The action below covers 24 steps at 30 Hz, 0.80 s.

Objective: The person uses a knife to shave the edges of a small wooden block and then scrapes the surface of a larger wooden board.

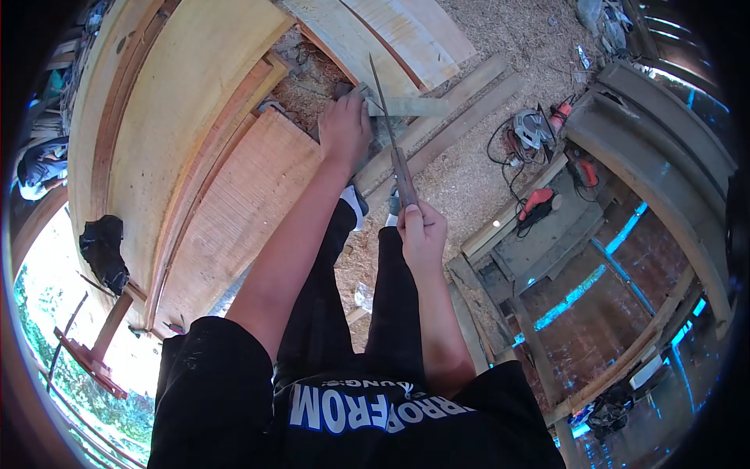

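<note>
My right hand (422, 232) is closed round the wooden handle of a long knife (401, 176). Its narrow blade points away from me and tapers to a tip, seen nearly edge-on. To the left and farther forward, my left hand (344, 129) has its fingers bent over the left end of a short pale wood strip (418, 106). The knife blade crosses in front of this strip, just right of the fingers. Part of what lies beneath the left hand is hidden by it.
Broad planks (242, 187) are stacked at left, with more boards (359, 47) ahead. Two long battens (461, 117) lie on the sawdust-covered floor (461, 187). At right are a circular saw (533, 129), a corded red power tool (536, 205) and a wooden frame (625, 117). A black bag (104, 252) hangs at left.
</note>
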Each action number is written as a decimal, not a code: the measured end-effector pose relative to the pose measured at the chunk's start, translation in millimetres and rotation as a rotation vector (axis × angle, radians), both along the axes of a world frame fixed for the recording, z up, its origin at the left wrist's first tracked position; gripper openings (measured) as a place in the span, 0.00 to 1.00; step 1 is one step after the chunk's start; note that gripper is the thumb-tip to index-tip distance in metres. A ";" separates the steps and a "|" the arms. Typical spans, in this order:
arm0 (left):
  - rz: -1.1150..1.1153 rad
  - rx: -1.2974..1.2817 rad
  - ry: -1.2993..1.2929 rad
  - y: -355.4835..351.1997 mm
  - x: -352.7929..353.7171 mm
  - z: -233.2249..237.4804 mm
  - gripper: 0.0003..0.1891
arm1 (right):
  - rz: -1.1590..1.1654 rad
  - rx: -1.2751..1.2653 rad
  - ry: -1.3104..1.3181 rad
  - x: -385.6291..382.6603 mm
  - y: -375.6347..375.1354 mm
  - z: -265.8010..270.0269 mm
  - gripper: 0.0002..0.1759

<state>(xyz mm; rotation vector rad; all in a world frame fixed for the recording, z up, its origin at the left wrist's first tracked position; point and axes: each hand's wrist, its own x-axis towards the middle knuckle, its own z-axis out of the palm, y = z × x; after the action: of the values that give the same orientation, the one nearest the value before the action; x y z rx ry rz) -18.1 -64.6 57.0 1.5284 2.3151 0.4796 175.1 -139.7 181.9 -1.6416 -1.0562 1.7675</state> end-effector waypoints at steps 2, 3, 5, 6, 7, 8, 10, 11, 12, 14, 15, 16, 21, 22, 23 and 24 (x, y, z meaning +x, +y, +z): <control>-0.032 0.005 -0.005 9.3 -5.6 0.4 0.09 | 0.013 0.014 -0.004 0.7 2.7 1.5 0.20; -0.070 0.010 -0.005 14.0 -8.6 0.5 0.09 | 0.021 0.028 -0.004 1.0 4.5 2.0 0.20; -0.110 0.048 -0.010 22.0 -13.4 1.1 0.08 | 0.006 0.015 0.000 0.6 7.0 0.2 0.20; -0.154 0.085 -0.012 25.3 -15.5 0.4 0.08 | -0.012 0.000 0.006 0.4 8.8 -0.6 0.20; -0.151 0.085 -0.013 28.7 -18.0 -0.4 0.08 | -0.009 0.001 0.005 0.8 11.5 -0.8 0.20; -0.193 0.117 -0.013 31.2 -20.4 -1.0 0.07 | -0.007 -0.010 -0.012 1.8 14.5 -0.1 0.19; -0.233 0.147 -0.011 33.1 -23.3 -3.4 0.07 | -0.003 -0.022 -0.028 3.3 19.1 -3.2 0.17; -0.246 0.148 -0.012 34.3 -23.3 -4.4 0.07 | -0.006 -0.017 -0.054 4.5 20.8 -7.4 0.17; -0.261 0.150 -0.015 35.0 -23.1 -4.7 0.06 | -0.011 -0.013 -0.080 4.8 24.0 -9.2 0.17; -0.276 0.159 -0.022 34.0 -25.3 -4.2 0.06 | -0.027 -0.015 -0.048 7.2 31.4 -10.0 0.16; -0.293 0.169 -0.028 33.2 -27.2 -5.1 0.05 | -0.044 -0.016 -0.014 7.6 35.2 -10.5 0.16; -0.294 0.168 -0.029 32.6 -28.4 -6.1 0.05 | -0.046 -0.017 -0.015 8.6 37.8 -12.4 0.16; -0.360 0.194 0.001 33.3 -32.1 -6.8 0.05 | 0.055 0.365 -0.485 -7.6 74.1 -14.5 0.15; -0.362 0.196 0.002 34.6 -32.8 -6.0 0.05 | 0.053 0.367 -0.485 -9.5 84.2 -25.3 0.15; -0.380 0.194 -0.006 34.6 -33.0 -4.9 0.06 | 0.079 0.440 -0.551 -9.5 93.8 -39.0 0.17; -0.399 0.192 -0.014 34.7 -33.2 -4.0 0.06 | 0.104 0.512 -0.618 -10.6 103.0 -49.2 0.20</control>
<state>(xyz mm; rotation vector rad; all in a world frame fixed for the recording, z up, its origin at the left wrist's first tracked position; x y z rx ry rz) -51.3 -30.0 53.1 2.0084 1.9241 0.6130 164.6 -36.7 132.7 -1.8350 -1.7171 0.9125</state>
